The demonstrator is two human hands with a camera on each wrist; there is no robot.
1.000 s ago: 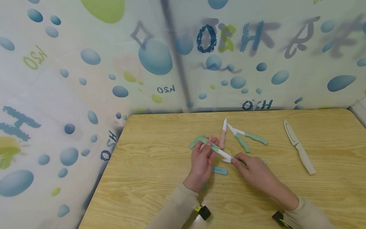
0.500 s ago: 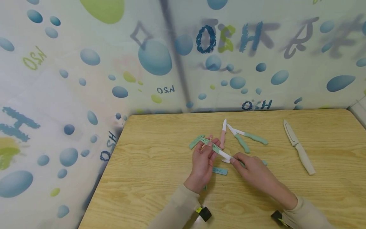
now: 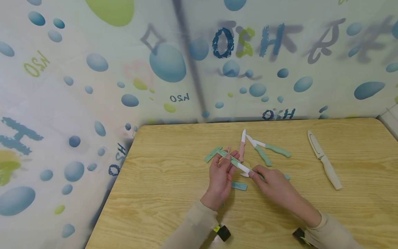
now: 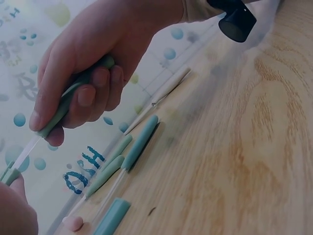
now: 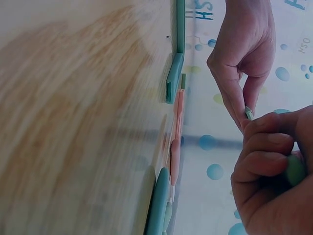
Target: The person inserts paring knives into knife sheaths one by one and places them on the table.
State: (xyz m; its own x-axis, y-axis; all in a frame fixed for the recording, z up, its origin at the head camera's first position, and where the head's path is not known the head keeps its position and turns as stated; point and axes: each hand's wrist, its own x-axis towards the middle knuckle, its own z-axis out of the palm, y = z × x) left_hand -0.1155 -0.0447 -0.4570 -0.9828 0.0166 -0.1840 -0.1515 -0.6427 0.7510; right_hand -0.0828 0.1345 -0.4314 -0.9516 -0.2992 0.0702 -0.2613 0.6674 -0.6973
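In the head view my left hand (image 3: 219,181) pinches a pale green knife sheath (image 3: 234,161) with cut-out patterns, thumb on top. My right hand (image 3: 276,183) grips a green-handled paring knife (image 4: 66,105), its fingers wrapped round the handle in the left wrist view. A short stretch of white blade (image 3: 244,168) shows between the hands; the tip end is hidden inside the sheath. Both hands are raised above the table. Beneath them lies a blue-handled knife (image 4: 142,142), partly covered by the right hand in the head view, and a blue sheath (image 3: 239,186).
Behind the hands lie a pink-handled knife (image 3: 242,150) and two green-handled knives (image 3: 263,155) (image 3: 278,151) with bare white blades. Another green sheath (image 3: 213,154) is left of the left hand. A cream knife (image 3: 330,171) in its sheath lies at the right of the wooden table (image 3: 155,193).
My right hand has edged slightly left towards the left hand, and a little less white blade shows between them. The things on the table have stayed put.
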